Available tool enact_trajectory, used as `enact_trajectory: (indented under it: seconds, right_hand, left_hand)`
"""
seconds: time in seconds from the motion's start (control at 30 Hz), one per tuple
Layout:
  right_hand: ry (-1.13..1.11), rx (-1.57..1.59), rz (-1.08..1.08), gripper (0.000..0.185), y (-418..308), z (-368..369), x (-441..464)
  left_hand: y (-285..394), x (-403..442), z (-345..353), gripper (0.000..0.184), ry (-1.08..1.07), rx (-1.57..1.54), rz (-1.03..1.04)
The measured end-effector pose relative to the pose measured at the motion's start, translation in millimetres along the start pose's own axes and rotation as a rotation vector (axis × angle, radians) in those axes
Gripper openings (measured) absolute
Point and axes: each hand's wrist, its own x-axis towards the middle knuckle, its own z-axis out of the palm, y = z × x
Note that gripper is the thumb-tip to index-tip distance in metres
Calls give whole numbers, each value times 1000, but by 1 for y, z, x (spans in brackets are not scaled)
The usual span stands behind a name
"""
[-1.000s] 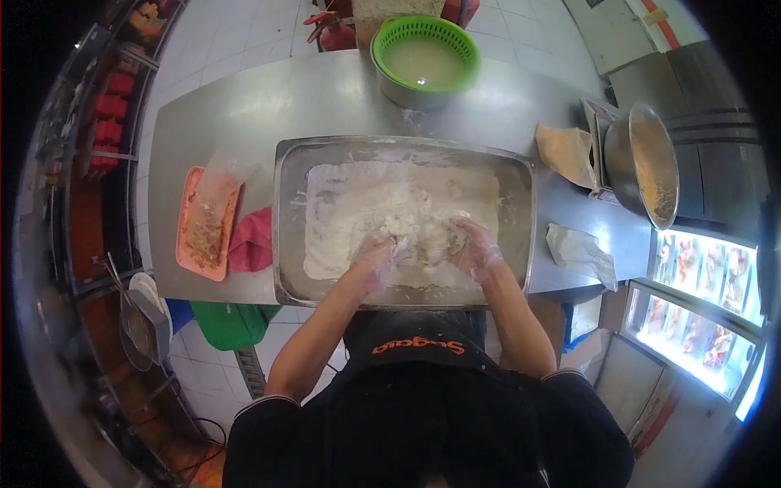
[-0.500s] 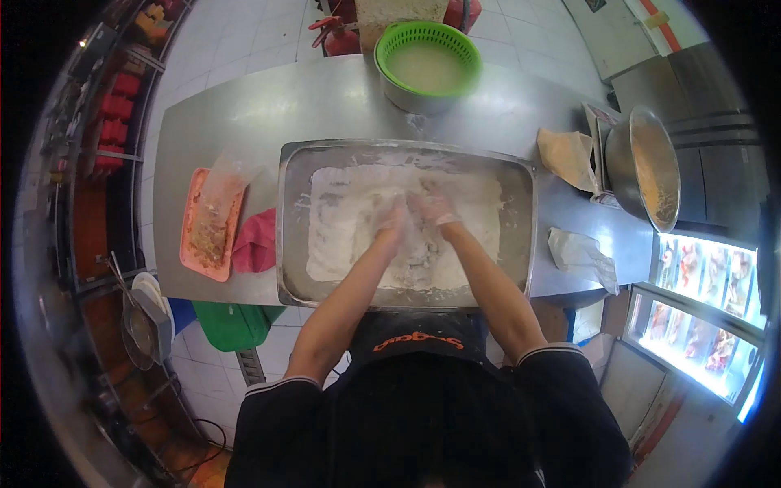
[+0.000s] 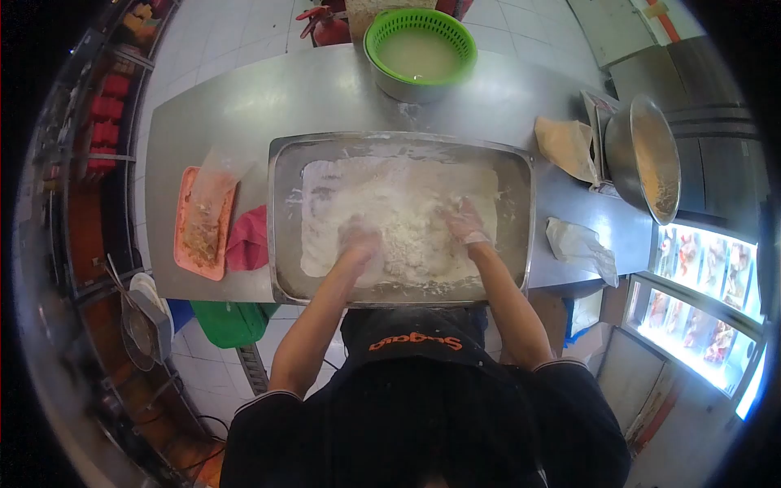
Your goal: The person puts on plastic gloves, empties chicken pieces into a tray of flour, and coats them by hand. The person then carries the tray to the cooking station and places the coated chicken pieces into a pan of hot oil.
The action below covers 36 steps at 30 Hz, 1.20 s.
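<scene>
A large rectangular metal tray (image 3: 281,268) holds a broad layer of white flour-like powder (image 3: 382,179). Clumpy, powder-coated pieces (image 3: 407,250) lie heaped between my hands; what they are is hidden by the coating. My left hand (image 3: 360,241) is in the powder at the left of this heap, its fingers smeared by motion. On the right side of the heap, my right hand (image 3: 465,221) touches the powder with its fingers stretched apart and nothing gripped. Thin see-through gloves seem to cover both hands.
A green strainer (image 3: 465,49) sits in a metal pot of cloudy liquid behind the tray. To the left are a pink tray (image 3: 189,252) and a red cloth (image 3: 248,237). A brown paper bag (image 3: 565,148), white plastic bag (image 3: 582,248) and metal bowl (image 3: 626,159) stand right.
My hands were close together over the middle of the powder. They have moved apart and back toward me, one to each side of the clumpy heap, which shows more now.
</scene>
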Motion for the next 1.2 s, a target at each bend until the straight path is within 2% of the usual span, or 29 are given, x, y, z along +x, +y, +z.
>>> enact_trajectory:
  seconds: [0.03,0.07,0.1,0.13,0.2,0.23,0.3,0.33,0.4,0.47,0.53,0.57,0.6,0.63,0.7,0.73,0.8,0.87,0.9,0.93,0.97,1.0,1.03,1.1,1.13,1.2]
  right_hand:
    - [2,4,-4,83,3,18,2]
    - [54,144,-5,90,13,43,7]
    - [107,282,-8,98,18,60,8]
    - [110,281,-14,98,8,60,-2]
    - [-122,497,-62,99,-5,49,-22]
    - [-201,566,-75,99,-5,47,-26]
    - [-284,848,97,82,-5,43,-24]
    - [-289,845,95,82,-2,40,-25]
    - [-382,1066,145,64,-34,13,-65]
    - [-385,1081,160,62,-9,15,-53]
    - [-388,1096,163,60,19,11,-36]
    - [-281,811,42,58,33,6,-28]
    - [-229,669,-21,57,46,8,-17]
    - [-171,526,-76,56,60,10,-7]
    - [17,485,97,60,73,20,10]
    - [78,471,154,62,72,23,12]
    - [-91,538,314,76,50,35,-8]
    - [-41,650,336,81,34,78,-15]
    - [-15,710,348,84,26,81,-22]
    - [11,770,358,87,17,84,-29]
    - [-46,763,297,83,-7,65,-49]
    - [-103,754,236,80,-21,54,-61]
    - [-101,753,235,80,-11,54,-53]
    - [-273,870,89,77,8,48,-35]
    - [-276,871,97,77,12,44,-33]
    - [-311,1000,188,61,-13,17,-49]
  left_hand:
    - [6,-2,11,59,-109,-295,-158]
    - [13,-4,24,65,-217,-591,-316]
    - [11,4,46,65,-215,-591,-312]
    - [2,21,75,66,-129,-457,-294]
    - [19,18,87,66,-50,-327,-273]
    - [28,11,85,63,-102,-451,-242]
    - [41,7,74,60,-144,-577,-205]
    - [40,7,66,58,-194,-703,-215]
    - [44,-5,48,57,-247,-827,-239]
    - [72,-29,16,55,-215,-508,-214]
    - [62,-42,9,53,-188,-531,-185]
    - [51,-40,4,52,-173,-541,-168]
    - [40,-38,-1,52,-158,-552,-151]
    - [9,-21,-2,54,-197,-318,-114]
    - [-24,-4,9,56,-225,-88,-76]
    - [-34,-5,18,60,-255,-371,-147]
    - [-35,-4,39,63,-285,-655,-216]
    - [-22,-2,66,66,-378,-736,-364]
    - [2,-12,72,66,-376,-736,-362]
    - [39,-31,72,65,-392,-774,-451]
    - [60,-41,71,65,-408,-812,-537]
    - [60,-41,70,65,-410,-811,-534]
    - [57,-44,68,63,-413,-911,-511]
    - [43,-35,69,62,-409,-1015,-488]
    - [23,-23,75,60,-402,-994,-444]
    - [17,-22,66,58,-400,-964,-409]
